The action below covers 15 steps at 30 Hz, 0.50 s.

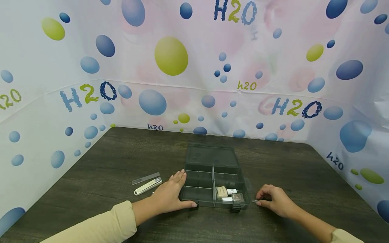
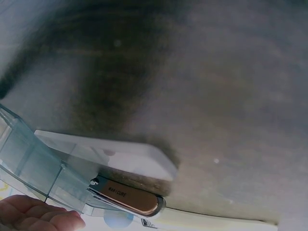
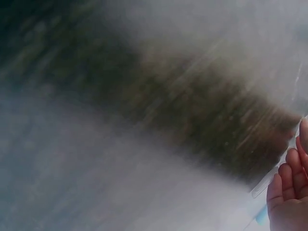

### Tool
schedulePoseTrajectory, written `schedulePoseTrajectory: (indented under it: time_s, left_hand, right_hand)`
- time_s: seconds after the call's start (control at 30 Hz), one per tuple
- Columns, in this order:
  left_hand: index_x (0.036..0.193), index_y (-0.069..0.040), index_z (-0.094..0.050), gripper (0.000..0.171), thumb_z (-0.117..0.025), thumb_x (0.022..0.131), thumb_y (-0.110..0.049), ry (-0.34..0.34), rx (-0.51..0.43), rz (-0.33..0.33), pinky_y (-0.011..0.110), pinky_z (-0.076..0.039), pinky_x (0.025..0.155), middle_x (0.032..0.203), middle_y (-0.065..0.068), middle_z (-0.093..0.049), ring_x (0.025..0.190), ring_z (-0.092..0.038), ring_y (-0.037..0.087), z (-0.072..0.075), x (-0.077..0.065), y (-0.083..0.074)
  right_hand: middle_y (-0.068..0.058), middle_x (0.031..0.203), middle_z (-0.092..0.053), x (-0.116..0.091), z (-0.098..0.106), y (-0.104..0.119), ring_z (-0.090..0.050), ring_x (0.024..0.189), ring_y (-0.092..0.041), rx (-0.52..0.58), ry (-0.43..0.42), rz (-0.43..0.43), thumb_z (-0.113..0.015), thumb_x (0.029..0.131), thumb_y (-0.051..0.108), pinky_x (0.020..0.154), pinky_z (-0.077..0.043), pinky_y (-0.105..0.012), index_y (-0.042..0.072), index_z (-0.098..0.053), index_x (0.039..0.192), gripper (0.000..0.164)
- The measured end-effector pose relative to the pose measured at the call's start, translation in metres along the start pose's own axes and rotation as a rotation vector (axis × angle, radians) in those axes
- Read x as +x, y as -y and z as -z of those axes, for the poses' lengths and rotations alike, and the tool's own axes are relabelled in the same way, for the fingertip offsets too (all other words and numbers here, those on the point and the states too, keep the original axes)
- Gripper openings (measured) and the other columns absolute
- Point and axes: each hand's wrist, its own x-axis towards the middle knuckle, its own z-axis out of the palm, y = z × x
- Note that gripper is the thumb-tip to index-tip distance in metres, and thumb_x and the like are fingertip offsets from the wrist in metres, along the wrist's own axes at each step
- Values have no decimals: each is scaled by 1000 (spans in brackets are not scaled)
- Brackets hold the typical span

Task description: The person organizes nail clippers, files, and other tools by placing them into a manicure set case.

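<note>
The grey see-through compartment box [image 1: 197, 194] stands with its lid [image 1: 211, 156] laid back. My left hand [image 1: 171, 192] rests at its left side, fingers straight and thumb along the front edge. Nail polish bottles [image 1: 222, 191] lie in the front right compartment. To the right of the box, my right hand [image 1: 275, 200] pinches a thin clear strip [image 1: 254, 201] between thumb and fingertips; most of the strip is hidden in the head view. Near my left hand lie a cream nail clipper [image 1: 147, 186] and, in the left wrist view, a copper-coloured nail clipper [image 2: 129, 196].
A translucent flat strip [image 1: 146, 178] lies behind the cream clipper. Beside the copper clipper, a whitish flat piece [image 2: 108, 151] shows in the left wrist view. The dark wood-look table [image 1: 146, 145] is backed by a bubble-printed sheet [image 1: 194, 71].
</note>
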Motion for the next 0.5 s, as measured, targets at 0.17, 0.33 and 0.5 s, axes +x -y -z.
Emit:
schedulePoseTrajectory:
  time_s: [0.17, 0.33, 0.5]
  left_hand:
    - [137, 7, -32, 98, -59, 74, -63, 5, 1, 5, 46, -33, 106, 144, 23, -29, 132, -31, 37, 0, 0, 0]
    - [137, 7, -32, 98, -60, 73, -63, 4, 3, 8, 46, -34, 105, 144, 23, -29, 132, -31, 37, 0, 1, 0]
    - [136, 7, -33, 98, -60, 73, -63, -2, 8, 6, 46, -34, 104, 143, 24, -30, 132, -32, 37, 0, 0, -1]
  right_hand:
    - [8, 80, -58, 0, -1, 0, -51, 75, 6, 14, -10, 12, -71, 75, 21, 63, -50, -17, 15, -63, 75, 10]
    - [10, 78, -56, 0, -1, 0, -49, 73, 7, 2, -17, 17, -71, 74, 19, 61, -49, -17, 16, -63, 74, 9]
    - [11, 78, -56, -1, 1, 2, -50, 73, 6, -1, -6, -16, -71, 75, 20, 64, -51, -16, 16, -63, 75, 9]
